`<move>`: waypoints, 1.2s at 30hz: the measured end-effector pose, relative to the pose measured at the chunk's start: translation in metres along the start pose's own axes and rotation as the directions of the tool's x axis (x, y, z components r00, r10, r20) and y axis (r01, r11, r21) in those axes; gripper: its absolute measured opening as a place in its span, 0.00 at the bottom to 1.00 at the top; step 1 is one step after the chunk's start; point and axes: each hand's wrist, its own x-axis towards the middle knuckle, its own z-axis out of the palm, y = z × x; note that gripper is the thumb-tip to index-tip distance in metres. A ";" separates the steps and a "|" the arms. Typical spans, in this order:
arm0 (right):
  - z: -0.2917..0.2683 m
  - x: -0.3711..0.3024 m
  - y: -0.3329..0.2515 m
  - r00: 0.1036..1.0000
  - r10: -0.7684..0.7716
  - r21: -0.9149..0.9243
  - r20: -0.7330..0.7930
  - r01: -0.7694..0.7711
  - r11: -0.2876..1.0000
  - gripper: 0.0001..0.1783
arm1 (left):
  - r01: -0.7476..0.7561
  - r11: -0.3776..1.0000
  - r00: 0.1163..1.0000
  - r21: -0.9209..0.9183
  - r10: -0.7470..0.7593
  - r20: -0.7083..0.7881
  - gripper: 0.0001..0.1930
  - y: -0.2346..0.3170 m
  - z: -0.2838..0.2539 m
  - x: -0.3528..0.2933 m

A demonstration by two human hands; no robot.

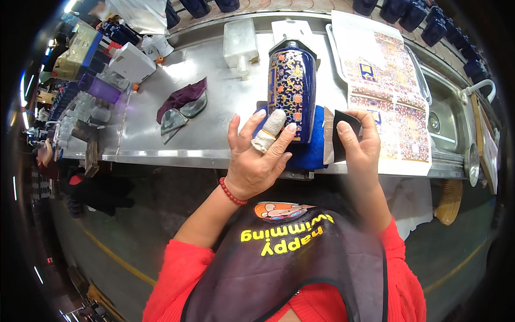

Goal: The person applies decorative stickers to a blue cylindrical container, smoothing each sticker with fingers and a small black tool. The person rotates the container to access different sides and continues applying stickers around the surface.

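Observation:
A dark blue bottle (307, 91) with a gold, orange and white floral pattern lies on a blue cloth (316, 153) at the counter's front edge, its neck pointing away from me. My left hand (252, 161) rests its spread fingertips against the bottle's near left side. A pale fabric cover with a yellow band wraps one finger, and a red bead bracelet circles the wrist. Just right of the bottle, my right hand (363, 142) pinches a thin black flat piece (340, 146) between thumb and fingers. A brownish strip runs along that piece's left side.
Patterned printed sheets (383, 70) lie on a tray at the right, beside a sink (442, 123) with a white tap (479, 87). Left of the bottle are a purple cloth (181, 97) with grey pieces and a clear square container (239, 43). Dark blue bottles (416, 16) line the back.

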 end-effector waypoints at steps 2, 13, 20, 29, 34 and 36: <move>-0.006 -0.001 0.003 0.995 -0.098 -0.114 -0.028 0.094 0.989 0.13 | -0.037 0.999 0.999 0.025 0.038 -0.028 0.28 0.005 0.003 0.001; 0.023 0.018 -0.010 0.996 -0.012 -0.074 -0.086 0.006 0.997 0.13 | -0.185 0.983 0.983 0.012 0.186 -0.004 0.23 -0.008 0.001 0.010; 0.059 0.057 -0.020 0.955 -0.288 -0.377 0.067 0.291 0.879 0.12 | 0.158 0.977 0.987 -0.145 -0.151 0.061 0.51 -0.014 0.006 0.013; 0.060 0.083 -0.031 0.936 -0.319 -0.366 0.149 0.352 0.861 0.11 | 0.176 0.965 0.984 -0.196 -0.164 0.073 0.54 -0.020 0.012 0.021; 0.058 0.089 -0.012 0.979 -0.199 -0.321 0.047 0.203 0.925 0.13 | 0.183 0.963 0.983 -0.195 -0.173 0.067 0.55 -0.022 0.014 0.019; 0.051 0.086 -0.003 0.981 -0.188 -0.298 0.037 0.190 0.935 0.12 | 0.181 0.965 0.983 -0.191 -0.170 0.075 0.55 -0.023 0.015 0.019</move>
